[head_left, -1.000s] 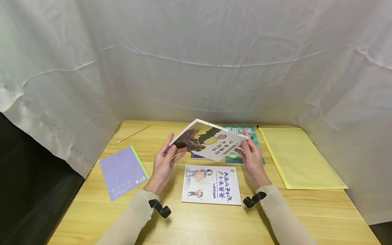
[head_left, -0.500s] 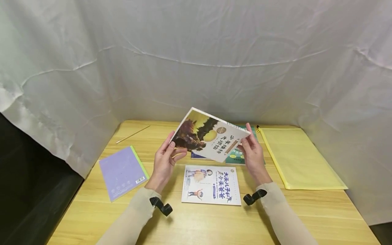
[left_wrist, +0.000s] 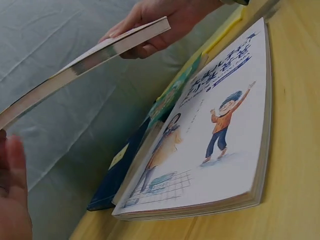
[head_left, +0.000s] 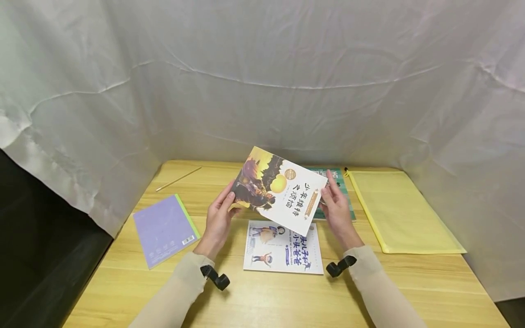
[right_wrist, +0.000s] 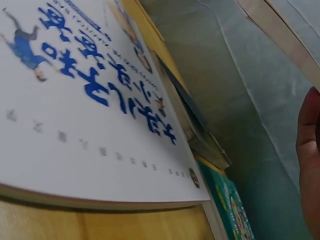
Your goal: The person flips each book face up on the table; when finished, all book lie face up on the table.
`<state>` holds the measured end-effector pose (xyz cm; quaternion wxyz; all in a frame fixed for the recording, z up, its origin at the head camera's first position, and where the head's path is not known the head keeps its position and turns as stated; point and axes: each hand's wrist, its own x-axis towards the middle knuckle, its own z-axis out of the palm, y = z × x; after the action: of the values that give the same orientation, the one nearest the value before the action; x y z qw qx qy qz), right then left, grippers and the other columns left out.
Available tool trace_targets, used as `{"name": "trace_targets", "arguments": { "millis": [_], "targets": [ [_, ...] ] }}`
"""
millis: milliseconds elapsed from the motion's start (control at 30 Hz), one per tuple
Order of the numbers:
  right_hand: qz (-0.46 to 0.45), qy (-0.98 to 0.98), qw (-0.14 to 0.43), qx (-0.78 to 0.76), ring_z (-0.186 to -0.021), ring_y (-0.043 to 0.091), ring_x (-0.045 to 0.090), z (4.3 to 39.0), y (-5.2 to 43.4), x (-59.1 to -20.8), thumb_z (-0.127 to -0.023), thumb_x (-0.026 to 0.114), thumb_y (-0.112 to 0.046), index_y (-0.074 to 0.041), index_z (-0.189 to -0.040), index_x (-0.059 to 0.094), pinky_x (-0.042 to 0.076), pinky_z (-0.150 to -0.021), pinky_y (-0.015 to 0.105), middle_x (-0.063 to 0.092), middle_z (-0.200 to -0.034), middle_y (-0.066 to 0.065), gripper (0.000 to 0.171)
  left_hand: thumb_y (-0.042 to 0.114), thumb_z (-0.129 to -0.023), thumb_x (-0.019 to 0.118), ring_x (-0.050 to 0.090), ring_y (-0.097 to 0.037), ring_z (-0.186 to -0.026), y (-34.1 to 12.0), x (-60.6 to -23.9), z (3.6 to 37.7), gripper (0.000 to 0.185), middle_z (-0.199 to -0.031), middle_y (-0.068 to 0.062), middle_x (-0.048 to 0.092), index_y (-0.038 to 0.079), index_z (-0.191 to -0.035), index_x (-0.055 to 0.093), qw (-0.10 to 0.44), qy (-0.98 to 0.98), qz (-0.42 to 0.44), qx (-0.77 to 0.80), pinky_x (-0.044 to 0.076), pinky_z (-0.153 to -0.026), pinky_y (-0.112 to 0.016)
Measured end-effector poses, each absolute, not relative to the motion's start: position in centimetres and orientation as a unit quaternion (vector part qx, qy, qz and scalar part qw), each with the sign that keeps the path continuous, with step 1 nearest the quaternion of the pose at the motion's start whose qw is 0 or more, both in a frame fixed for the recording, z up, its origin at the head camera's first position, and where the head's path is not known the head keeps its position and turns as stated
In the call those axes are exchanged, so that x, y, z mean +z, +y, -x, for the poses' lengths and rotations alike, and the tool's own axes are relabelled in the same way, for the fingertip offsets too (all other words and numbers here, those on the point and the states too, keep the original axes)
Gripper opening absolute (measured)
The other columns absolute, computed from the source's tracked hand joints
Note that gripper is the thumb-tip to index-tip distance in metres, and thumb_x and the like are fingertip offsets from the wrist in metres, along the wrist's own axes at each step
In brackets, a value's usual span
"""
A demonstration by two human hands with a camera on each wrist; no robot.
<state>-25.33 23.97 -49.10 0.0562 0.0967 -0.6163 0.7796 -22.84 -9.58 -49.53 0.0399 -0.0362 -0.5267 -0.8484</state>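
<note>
Both hands hold the dark-covered book [head_left: 280, 190] in the air above the table's middle — left hand [head_left: 218, 217] pinching its left edge, right hand [head_left: 337, 210] gripping its right edge; since a moment ago its cover has tipped towards the person, now overhanging the white book [head_left: 283, 248] — it seems to be under inspection.

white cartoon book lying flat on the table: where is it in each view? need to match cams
Head: white book lies bottom centre, between the two wrists, partly under the held book.
Left wrist: fills the centre and right, cover up, spine edge toward the camera.
Right wrist: fills the left and centre, blue title large.
Shared landmark: the green book behind it, also at and.
</note>
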Motion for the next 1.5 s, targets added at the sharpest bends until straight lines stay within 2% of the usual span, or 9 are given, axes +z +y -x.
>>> {"name": "trace_targets", "arguments": {
  "millis": [133, 467, 700, 867, 967, 1067, 1200, 1400, 1500],
  "targets": [
    [-0.106, -0.616, 0.051, 0.779, -0.119, 0.005, 0.069, 25.3, 24.0, -49.4, -0.119, 0.043, -0.021, -0.024, -0.176, 0.017, 0.064, -0.093, 0.019, 0.065, -0.140, -0.008, 0.063, 0.022, -0.117, 0.051, 0.070, -0.013, -0.117, -9.3, -49.8, 22.8, 0.051, -0.155, -0.005, 0.060, 0.014, -0.167, 0.044, 0.028, -0.513, 0.044, -0.857, 0.067, -0.100, -0.030],
    [-0.079, -0.639, 0.044, 0.764, -0.125, 0.005, 0.067, 25.2, 24.2, -49.7, -0.119, 0.042, -0.030, -0.041, -0.174, 0.020, 0.065, -0.098, 0.023, 0.047, -0.167, 0.008, 0.060, 0.019, -0.119, 0.045, 0.074, -0.013, -0.116, -8.9, -49.6, 22.4, 0.053, -0.159, -0.016, 0.056, 0.014, -0.171, 0.036, 0.004, -0.492, 0.042, -0.870, 0.068, -0.094, -0.028],
    [-0.037, -0.618, 0.062, 0.783, -0.111, 0.007, 0.074, 25.2, 23.9, -49.9, -0.117, 0.048, -0.027, -0.034, -0.173, 0.026, 0.067, -0.088, 0.024, 0.073, -0.123, -0.011, 0.060, 0.018, -0.118, 0.044, 0.073, -0.017, -0.123, -8.7, -49.6, 22.4, 0.053, -0.165, -0.020, 0.050, 0.015, -0.171, 0.035, -0.012, -0.467, 0.034, -0.883, 0.066, -0.101, -0.033],
    [-0.023, -0.603, 0.064, 0.795, -0.107, 0.007, 0.075, 25.2, 23.9, -49.8, -0.117, 0.050, -0.029, -0.024, -0.170, 0.032, 0.066, -0.080, 0.021, 0.073, -0.133, -0.005, 0.056, 0.014, -0.117, 0.043, 0.072, -0.019, -0.125, -8.6, -49.4, 22.3, 0.053, -0.159, -0.015, 0.055, 0.015, -0.170, 0.036, -0.028, -0.452, 0.036, -0.891, 0.066, -0.103, -0.035],
    [-0.041, -0.595, 0.042, 0.802, -0.119, 0.009, 0.072, 25.1, 24.0, -50.0, -0.117, 0.050, -0.019, -0.029, -0.173, 0.029, 0.067, -0.089, 0.024, 0.061, -0.157, 0.004, 0.061, 0.009, -0.116, 0.043, 0.071, -0.020, -0.125, -8.6, -49.4, 22.1, 0.054, -0.152, -0.011, 0.057, 0.016, -0.169, 0.036, -0.039, -0.443, 0.033, -0.895, 0.066, -0.102, -0.036],
    [-0.076, -0.571, -0.012, 0.817, -0.142, 0.015, 0.061, 24.9, 24.1, -50.2, -0.112, 0.046, -0.001, -0.041, -0.174, 0.018, 0.064, -0.105, 0.031, 0.030, -0.180, 0.006, 0.079, 0.006, -0.114, 0.042, 0.070, -0.020, -0.127, -8.8, -49.4, 22.0, 0.058, -0.150, -0.010, 0.056, 0.018, -0.170, 0.034, -0.048, -0.440, 0.034, -0.896, 0.066, -0.103, -0.036],
    [-0.119, -0.532, -0.066, 0.836, -0.157, 0.020, 0.046, 24.8, 24.1, -50.4, -0.108, 0.040, 0.011, -0.045, -0.174, 0.006, 0.055, -0.119, 0.037, 0.004, -0.186, 0.002, 0.093, 0.002, -0.110, 0.040, 0.070, -0.020, -0.128, -9.1, -49.5, 22.0, 0.068, -0.159, -0.014, 0.051, 0.024, -0.173, 0.030, -0.063, -0.443, 0.038, -0.893, 0.066, -0.103, -0.036],
    [-0.127, -0.511, -0.055, 0.848, -0.144, 0.012, 0.060, 24.7, 24.0, -50.6, -0.112, 0.042, 0.007, -0.024, -0.177, 0.012, 0.052, -0.120, 0.032, 0.022, -0.181, 0.013, 0.078, -0.003, -0.105, 0.041, 0.076, -0.018, -0.115, -9.7, -49.7, 22.1, 0.078, -0.170, -0.020, 0.042, 0.029, -0.175, 0.024, -0.093, -0.476, 0.043, -0.873, 0.069, -0.095, -0.037],
    [-0.098, -0.517, -0.046, 0.849, -0.138, 0.010, 0.064, 24.7, 23.9, -50.8, -0.113, 0.047, 0.001, -0.017, -0.175, 0.021, 0.054, -0.118, 0.030, 0.036, -0.175, 0.013, 0.070, 0.003, -0.109, 0.045, 0.077, -0.014, -0.102, -9.8, -49.8, 22.1, 0.074, -0.160, -0.012, 0.053, 0.034, -0.174, 0.027, -0.096, -0.503, 0.026, -0.859, 0.070, -0.085, -0.029]
  ]
}}
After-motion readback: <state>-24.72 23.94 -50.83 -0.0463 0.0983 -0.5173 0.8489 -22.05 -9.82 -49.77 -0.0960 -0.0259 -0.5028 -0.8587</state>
